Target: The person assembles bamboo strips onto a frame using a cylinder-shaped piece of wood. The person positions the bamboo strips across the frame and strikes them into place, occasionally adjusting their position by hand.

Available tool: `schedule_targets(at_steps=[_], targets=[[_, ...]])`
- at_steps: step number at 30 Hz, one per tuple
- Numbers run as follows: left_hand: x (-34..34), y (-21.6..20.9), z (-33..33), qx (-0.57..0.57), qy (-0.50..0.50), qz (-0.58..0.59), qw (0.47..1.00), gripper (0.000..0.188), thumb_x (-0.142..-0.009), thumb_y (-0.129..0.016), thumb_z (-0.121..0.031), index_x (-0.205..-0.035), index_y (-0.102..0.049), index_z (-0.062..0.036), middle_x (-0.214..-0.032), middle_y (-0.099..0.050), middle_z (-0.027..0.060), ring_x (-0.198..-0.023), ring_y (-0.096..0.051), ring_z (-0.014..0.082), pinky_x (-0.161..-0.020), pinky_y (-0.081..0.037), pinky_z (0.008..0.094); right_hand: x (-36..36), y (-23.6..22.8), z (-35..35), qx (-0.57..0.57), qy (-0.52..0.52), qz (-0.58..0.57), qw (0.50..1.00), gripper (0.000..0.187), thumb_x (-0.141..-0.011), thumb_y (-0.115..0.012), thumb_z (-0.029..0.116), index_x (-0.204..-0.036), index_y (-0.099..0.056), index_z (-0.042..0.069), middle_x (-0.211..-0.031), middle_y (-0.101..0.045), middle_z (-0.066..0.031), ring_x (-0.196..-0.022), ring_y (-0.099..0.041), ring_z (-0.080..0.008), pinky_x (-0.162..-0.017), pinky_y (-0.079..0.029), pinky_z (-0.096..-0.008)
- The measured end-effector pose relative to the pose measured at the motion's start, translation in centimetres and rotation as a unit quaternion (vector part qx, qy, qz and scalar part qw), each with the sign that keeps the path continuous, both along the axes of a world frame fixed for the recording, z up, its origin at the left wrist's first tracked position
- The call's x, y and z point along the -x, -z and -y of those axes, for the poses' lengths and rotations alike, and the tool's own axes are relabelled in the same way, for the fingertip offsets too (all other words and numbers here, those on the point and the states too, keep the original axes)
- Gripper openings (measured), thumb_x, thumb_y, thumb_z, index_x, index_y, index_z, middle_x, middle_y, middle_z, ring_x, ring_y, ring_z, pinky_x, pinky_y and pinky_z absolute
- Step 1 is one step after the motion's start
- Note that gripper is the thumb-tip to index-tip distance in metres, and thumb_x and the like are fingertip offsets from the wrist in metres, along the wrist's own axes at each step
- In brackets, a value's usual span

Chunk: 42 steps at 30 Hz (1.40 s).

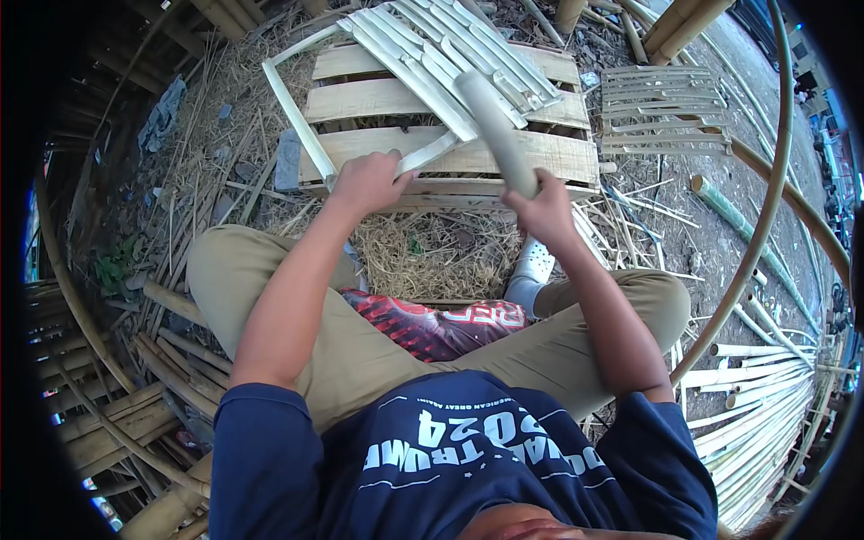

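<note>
My right hand (pixel 544 211) is wrapped round the lower end of a thick, pale wooden stick (pixel 497 130). The stick tilts up and to the left over a low slatted wooden bench (pixel 369 99). On the bench lies a panel of split bamboo slats (pixel 432 49), set slantwise with crosspieces between the slats. A bent bamboo strip (pixel 297 121) runs from the panel's far left corner toward me. My left hand (pixel 367 183) is closed at the bench's near edge, gripping bamboo strip that continues on its right toward the panel. The fingertips are partly hidden.
A second slatted bamboo panel (pixel 666 108) lies on the ground at the right. A green bamboo pole (pixel 747 220) and many cut poles (pixel 756 405) lie further right. Dry shavings (pixel 441 252) cover the ground before the bench. More bamboo pieces (pixel 180 369) are at the left.
</note>
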State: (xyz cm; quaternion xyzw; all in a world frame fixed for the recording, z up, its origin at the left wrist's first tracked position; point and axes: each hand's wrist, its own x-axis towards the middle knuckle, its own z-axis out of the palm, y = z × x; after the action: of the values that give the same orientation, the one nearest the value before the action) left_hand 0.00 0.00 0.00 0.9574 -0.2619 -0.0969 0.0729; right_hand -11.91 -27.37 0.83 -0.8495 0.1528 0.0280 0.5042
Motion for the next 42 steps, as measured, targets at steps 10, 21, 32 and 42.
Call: schedule_targets(at_steps=[10, 21, 32, 42], targets=[[-0.1, 0.8, 0.6, 0.058, -0.019, -0.018, 0.998, 0.047, -0.099, -0.061, -0.045, -0.105, -0.067, 0.0007, -0.091, -0.072, 0.0264, -0.091, -0.070, 0.0453, -0.082, -0.056, 0.0521, 1.0, 1.5, -2.9, 0.069, -0.045, 0.024, 0.996, 0.052, -0.077, -0.075, 0.024, -0.113, -0.057, -0.009, -0.093, -0.070, -0.0296, -0.086, -0.072, -0.0437, -0.078, -0.057, -0.0484], [-0.1, -2.1, 0.4, 0.041, -0.034, -0.069, 0.996, 0.047, -0.093, -0.068, -0.047, -0.113, -0.073, -0.0043, -0.097, -0.073, 0.0236, -0.097, -0.070, 0.0428, -0.086, -0.055, 0.0493, 0.8, -0.4, -0.8, -0.091, 0.046, -0.058, 0.993, 0.043, -0.083, -0.071, 0.015, -0.112, -0.055, -0.012, -0.076, -0.065, -0.0126, -0.049, -0.062, -0.0175, -0.041, -0.051, -0.0329], [3.3, -7.2, 1.5, 0.050, 0.103, 0.027, 0.993, 0.030, -0.094, -0.064, -0.024, -0.119, -0.068, -0.0068, -0.110, -0.073, 0.0144, -0.099, -0.070, 0.0340, -0.088, -0.055, 0.0431, 0.6, -1.6, -0.2, -0.140, 0.077, -0.048, 0.986, 0.037, -0.083, -0.071, 0.015, -0.105, -0.056, -0.012, -0.072, -0.061, -0.0103, -0.049, -0.061, -0.0163, -0.041, -0.051, -0.0312], [12.3, -1.5, 3.2, -0.221, 0.135, -0.616, 0.744, 0.034, -0.098, -0.064, -0.036, -0.107, -0.073, -0.0041, -0.078, -0.072, 0.0080, -0.078, -0.074, 0.0199, -0.067, -0.058, 0.0393, 0.7, -0.5, 0.2, -0.130, 0.073, -0.068, 0.986, 0.038, -0.083, -0.072, 0.017, -0.106, -0.058, -0.010, -0.074, -0.062, -0.0094, -0.048, -0.061, -0.0154, -0.042, -0.051, -0.0305]])
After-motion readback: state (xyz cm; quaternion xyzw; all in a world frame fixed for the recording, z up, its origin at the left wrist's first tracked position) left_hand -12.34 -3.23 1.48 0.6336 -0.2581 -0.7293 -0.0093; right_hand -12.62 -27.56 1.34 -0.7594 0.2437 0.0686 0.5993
